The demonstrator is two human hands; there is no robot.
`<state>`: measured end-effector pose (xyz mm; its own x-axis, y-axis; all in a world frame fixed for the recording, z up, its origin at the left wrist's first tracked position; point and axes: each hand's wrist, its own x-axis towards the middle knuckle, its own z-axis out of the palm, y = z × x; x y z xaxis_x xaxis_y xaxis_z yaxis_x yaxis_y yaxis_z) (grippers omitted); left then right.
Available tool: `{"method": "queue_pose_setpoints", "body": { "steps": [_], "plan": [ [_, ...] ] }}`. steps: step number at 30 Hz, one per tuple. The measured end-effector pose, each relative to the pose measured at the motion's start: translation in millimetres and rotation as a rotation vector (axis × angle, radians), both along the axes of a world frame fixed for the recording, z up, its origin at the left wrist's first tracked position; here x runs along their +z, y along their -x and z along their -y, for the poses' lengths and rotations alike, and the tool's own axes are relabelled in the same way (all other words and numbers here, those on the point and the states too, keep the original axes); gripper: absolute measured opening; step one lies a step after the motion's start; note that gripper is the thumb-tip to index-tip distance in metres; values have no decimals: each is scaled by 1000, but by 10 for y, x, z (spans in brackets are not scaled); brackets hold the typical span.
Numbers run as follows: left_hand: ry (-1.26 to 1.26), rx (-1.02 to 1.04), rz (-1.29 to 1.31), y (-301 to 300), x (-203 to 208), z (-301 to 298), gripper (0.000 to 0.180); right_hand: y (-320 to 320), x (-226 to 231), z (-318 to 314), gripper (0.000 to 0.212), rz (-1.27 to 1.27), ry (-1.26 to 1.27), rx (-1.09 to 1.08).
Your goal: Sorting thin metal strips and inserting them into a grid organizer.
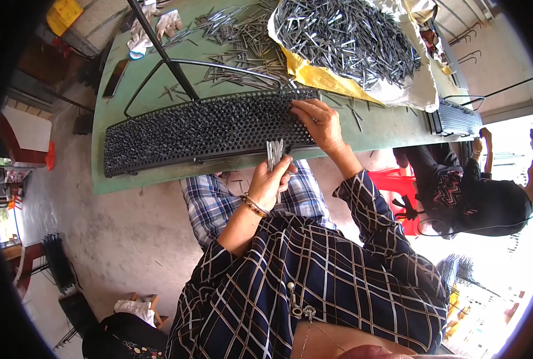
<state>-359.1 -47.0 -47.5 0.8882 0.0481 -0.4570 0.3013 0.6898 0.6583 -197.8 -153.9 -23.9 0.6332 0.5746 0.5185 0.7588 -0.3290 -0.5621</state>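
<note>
A long black perforated rack (242, 142) lies across the front of the green table. Dark pieces crowd the holes over its left part, while open holes show toward the right end. Just in front of the rack, my left hand (267, 182) is closed around a bundle of thin metal strips (275, 153) that point upward. My right hand (319, 121) is over the rack's right end, thumb and fingertips pinched together at the holes. Whatever sits between those fingertips is too small or hidden to make out.
An open sack (350, 45) heaped with metal strips stands behind the rack. Loose strips (242, 36) lie scattered on the green table (114, 105), near work gloves (169, 24) and a phone-like dark slab (116, 78). To the right, another person (458, 191) sits by a similar rack (459, 118).
</note>
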Motion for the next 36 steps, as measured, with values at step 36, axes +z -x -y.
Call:
{"method": "queue_pose_setpoints", "body": {
  "steps": [36],
  "plan": [
    [12, 11, -29, 53, -160, -210, 25, 163, 98, -14, 25, 180, 151, -6]
  ]
}}
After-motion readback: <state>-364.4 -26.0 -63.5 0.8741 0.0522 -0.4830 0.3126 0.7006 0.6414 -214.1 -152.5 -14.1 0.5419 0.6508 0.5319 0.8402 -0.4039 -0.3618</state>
